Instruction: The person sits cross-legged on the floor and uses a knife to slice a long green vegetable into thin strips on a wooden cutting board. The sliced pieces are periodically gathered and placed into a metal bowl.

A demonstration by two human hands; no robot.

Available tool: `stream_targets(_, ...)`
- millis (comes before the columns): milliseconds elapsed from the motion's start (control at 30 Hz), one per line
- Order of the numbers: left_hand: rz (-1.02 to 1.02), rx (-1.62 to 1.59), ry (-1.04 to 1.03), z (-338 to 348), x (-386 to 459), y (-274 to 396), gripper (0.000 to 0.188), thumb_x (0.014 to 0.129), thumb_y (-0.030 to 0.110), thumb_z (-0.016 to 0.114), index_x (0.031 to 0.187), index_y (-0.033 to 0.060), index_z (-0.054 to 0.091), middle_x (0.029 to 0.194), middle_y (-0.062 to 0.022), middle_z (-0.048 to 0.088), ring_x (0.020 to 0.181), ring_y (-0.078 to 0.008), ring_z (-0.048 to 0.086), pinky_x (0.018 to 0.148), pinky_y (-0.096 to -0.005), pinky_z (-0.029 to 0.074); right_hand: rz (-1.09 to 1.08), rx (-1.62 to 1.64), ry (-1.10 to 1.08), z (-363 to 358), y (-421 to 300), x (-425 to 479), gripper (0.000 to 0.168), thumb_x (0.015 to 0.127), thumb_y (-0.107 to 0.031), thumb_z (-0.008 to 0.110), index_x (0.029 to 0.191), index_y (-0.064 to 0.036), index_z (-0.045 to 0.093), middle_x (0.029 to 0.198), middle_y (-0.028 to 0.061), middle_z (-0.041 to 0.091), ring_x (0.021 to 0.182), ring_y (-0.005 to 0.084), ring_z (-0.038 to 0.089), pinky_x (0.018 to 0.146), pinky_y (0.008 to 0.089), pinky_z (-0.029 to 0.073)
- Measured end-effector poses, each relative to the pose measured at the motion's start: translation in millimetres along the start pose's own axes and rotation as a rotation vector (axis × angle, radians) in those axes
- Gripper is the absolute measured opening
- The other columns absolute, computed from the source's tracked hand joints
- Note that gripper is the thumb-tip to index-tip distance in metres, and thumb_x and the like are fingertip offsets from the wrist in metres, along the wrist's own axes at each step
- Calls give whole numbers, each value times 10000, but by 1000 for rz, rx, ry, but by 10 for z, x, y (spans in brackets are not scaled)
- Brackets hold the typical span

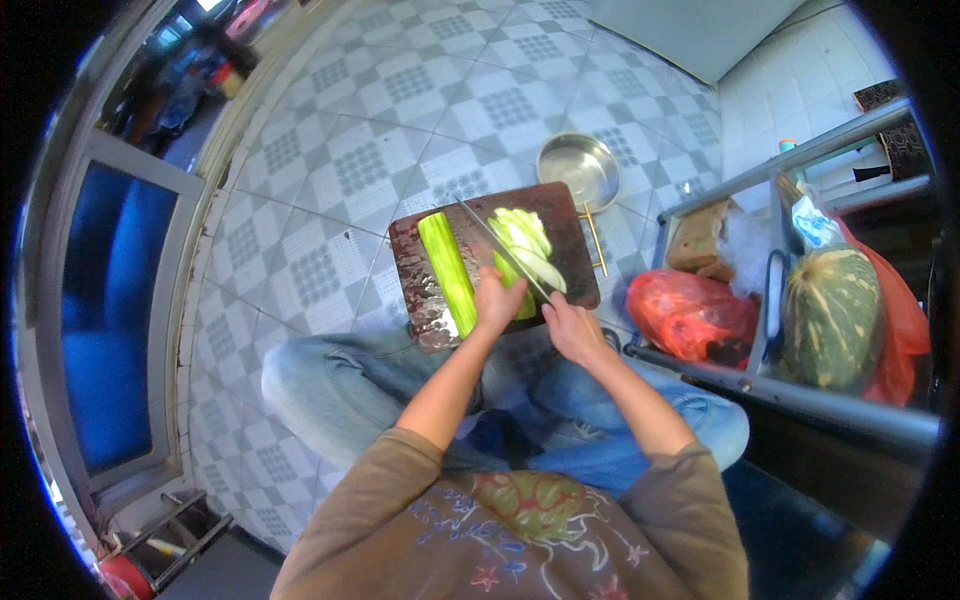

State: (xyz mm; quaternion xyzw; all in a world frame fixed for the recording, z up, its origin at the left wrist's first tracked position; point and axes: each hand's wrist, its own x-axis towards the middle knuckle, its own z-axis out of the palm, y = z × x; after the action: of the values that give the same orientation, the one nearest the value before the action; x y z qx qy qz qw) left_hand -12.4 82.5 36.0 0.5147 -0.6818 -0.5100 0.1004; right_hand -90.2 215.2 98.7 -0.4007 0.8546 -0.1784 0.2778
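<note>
A dark wooden cutting board (551,206) lies before me near the tiled floor, with a metal handle at its right side. My right hand (571,326) is closed on the handle end of a knife (491,240), whose long blade points up and left across the board. Under the blade lies a peeled green vegetable piece (510,274), and my left hand (499,298) rests on it, holding it. Pale green slices (523,232) are piled just beyond, to the right of the blade. A longer peeled green vegetable (448,270) lies whole along the board's left part.
A round stainless steel bowl (578,169) stands on the floor past the board. At right, a metal rack (817,397) holds a large mottled green squash (832,319), a red plastic bag (690,315) and a cardboard box (697,238). A framed glass door (116,315) is at left.
</note>
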Motion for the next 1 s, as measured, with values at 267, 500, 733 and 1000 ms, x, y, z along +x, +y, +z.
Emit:
stream_targets(267, 156, 84, 152, 182, 89, -255, 462, 680, 280, 748, 895, 3, 448, 735, -217, 611, 638, -344, 635, 613, -416, 502, 37, -42, -35, -76, 53, -154, 234, 943, -304, 420, 993, -77, 441, 758, 275, 615, 760, 509, 568, 691, 590, 423)
stream_targets(500, 180, 57, 143, 277, 190, -457, 447, 698, 253, 740, 890, 11, 417, 652, -169, 587, 401, -260, 571, 433, -379, 479, 39, -19, -60, -108, 60, -201, 247, 948, -320, 403, 1004, -83, 443, 781, 279, 616, 777, 509, 568, 699, 592, 422)
stream_targets(733, 88, -30, 63, 158, 128, -245, 430, 704, 232, 730, 894, 7, 417, 644, -171, 590, 411, -267, 579, 428, -382, 481, 23, -7, -76, -94, 73, -157, 253, 952, -313, 396, 1012, -71, 442, 792, 291, 613, 789, 504, 574, 707, 590, 430)
stream_targets(1000, 40, -91, 20, 107, 41, -65, 408, 699, 226, 724, 890, 8, 436, 688, -203, 599, 481, -304, 604, 471, -390, 485, -11, -38, 2, 268, 152, 212, 242, 941, -287, 409, 1031, -66, 450, 798, 291, 612, 767, 508, 570, 702, 595, 429)
